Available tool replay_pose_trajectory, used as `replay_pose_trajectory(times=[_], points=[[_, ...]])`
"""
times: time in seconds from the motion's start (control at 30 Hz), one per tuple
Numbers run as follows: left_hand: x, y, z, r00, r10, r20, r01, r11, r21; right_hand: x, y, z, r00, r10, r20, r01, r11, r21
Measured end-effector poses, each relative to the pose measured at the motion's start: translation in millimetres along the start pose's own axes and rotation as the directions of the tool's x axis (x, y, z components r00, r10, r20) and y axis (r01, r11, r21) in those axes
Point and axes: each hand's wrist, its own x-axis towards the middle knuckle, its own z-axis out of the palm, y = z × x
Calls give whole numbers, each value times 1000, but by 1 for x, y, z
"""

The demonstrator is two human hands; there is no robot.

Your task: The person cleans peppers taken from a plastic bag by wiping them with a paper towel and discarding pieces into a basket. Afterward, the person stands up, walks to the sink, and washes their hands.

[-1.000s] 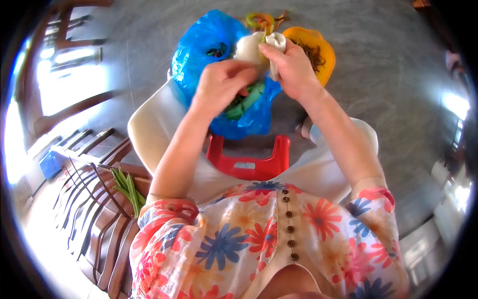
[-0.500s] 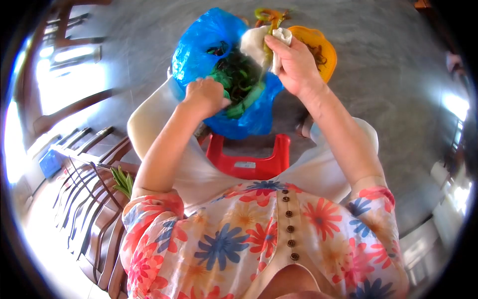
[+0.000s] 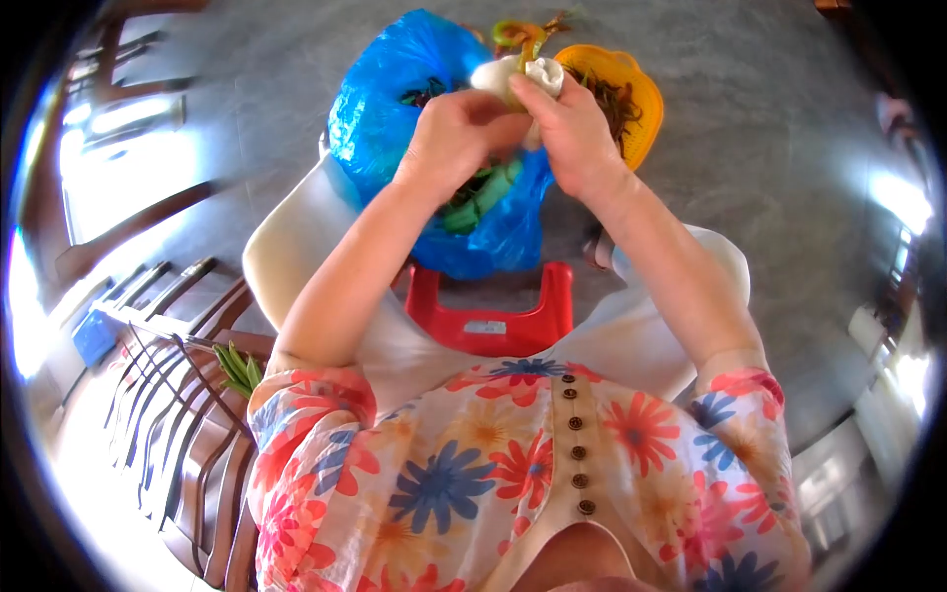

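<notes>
My right hand (image 3: 574, 133) is closed around a curling yellow-green stalk (image 3: 534, 44), thumb along it. A bunched white cloth (image 3: 545, 75) is pressed in the same hand. Right against its thumb, my left hand (image 3: 459, 136) has its fingers curled in and slightly smeared; I cannot tell what is in them. Below both hands lies an open blue plastic bag (image 3: 380, 118) on my lap side, holding dark leafy greens and green pieces (image 3: 478, 202), partly covered by my left hand. A pale rounded lump (image 3: 493, 77) sits behind the fingers.
Beyond my right hand stands a yellow basket (image 3: 646, 104) with brownish-green strips (image 3: 614, 99). A red plastic stool (image 3: 490, 326) is between my knees. To the left are wooden chairs (image 3: 212, 434) and some green leaves (image 3: 237, 369). Grey floor (image 3: 760, 148) stretches to the right.
My left hand has risen out of the greens in the bag and moved up and right to meet my right hand. The right hand has barely shifted and still grips the stalk and cloth.
</notes>
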Motion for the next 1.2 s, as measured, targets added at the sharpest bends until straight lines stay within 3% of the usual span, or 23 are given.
replay_pose_trajectory(times=[0.03,0.23,0.33,0.47,0.5,0.6,0.7,0.8,0.9,1.0,1.13,1.2], points=[[3,-5,0,1000,11,11,-10,998,-61,0,1,1,1000,-1,11,1,1000,-1],[3,-19,8,988,151,-24,-139,952,273,4,7,6,996,64,-54,-61,997,53],[8,-24,-1,956,265,-126,-238,951,196,14,3,6,1000,8,14,-8,1000,12],[12,-23,-16,961,188,-202,-180,982,57,3,1,12,969,-12,248,31,997,-72],[10,-22,-17,968,168,-185,-161,985,53,0,1,15,972,33,231,-31,999,-10],[6,-15,-15,974,131,-184,-155,980,-123,2,-11,-2,919,107,379,-95,994,-51],[1,-5,-15,986,78,-146,-126,926,-357,11,-1,-12,946,12,323,-16,1000,10],[2,-5,-14,992,104,-72,-120,955,-270,9,-7,-6,935,88,343,-130,986,101],[8,-20,-13,949,311,-50,-305,946,107,8,0,-8,930,73,361,-3,982,-190],[5,-24,-6,898,439,-17,-425,878,222,3,-4,-6,929,44,368,78,947,-311],[4,-16,-5,930,366,-24,-336,877,343,3,4,1,980,-19,197,68,967,-245],[-1,-11,1,967,253,37,-252,922,292,7,3,0,987,-100,127,125,970,-209]])
